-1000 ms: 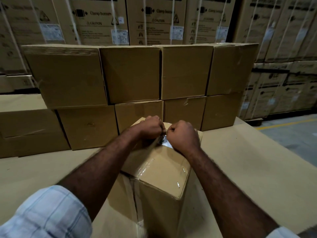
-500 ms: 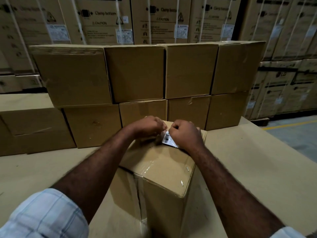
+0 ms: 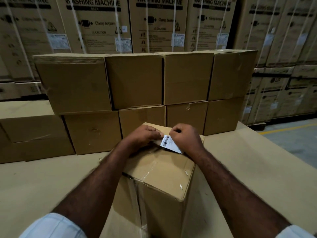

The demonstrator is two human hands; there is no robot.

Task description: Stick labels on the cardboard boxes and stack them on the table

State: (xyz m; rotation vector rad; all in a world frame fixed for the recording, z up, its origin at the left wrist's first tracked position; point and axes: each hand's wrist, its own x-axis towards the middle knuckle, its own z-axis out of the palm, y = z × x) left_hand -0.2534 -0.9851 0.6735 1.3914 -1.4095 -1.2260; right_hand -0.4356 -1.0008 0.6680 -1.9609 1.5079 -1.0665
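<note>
A taped cardboard box (image 3: 159, 176) stands on the table (image 3: 248, 169) right in front of me, one corner pointing toward me. Over its top, my left hand (image 3: 144, 136) and my right hand (image 3: 185, 138) meet, both pinching a small white barcode label (image 3: 169, 143). The label lies tilted across the top of the box, partly hidden under my right hand. Whether it touches the cardboard, I cannot tell. Behind the box, a wall of plain cardboard boxes (image 3: 133, 81) is stacked two rows high on the table.
A lower cardboard box (image 3: 32, 129) sits at the left end of the stack. Tall strapped washing machine cartons (image 3: 157, 24) fill the background. More cartons (image 3: 281, 93) stand at the right, beside grey floor with a yellow line (image 3: 289, 131).
The label has become more exposed between my hands, which have drawn slightly apart. The view has shifted a little downward and left.
</note>
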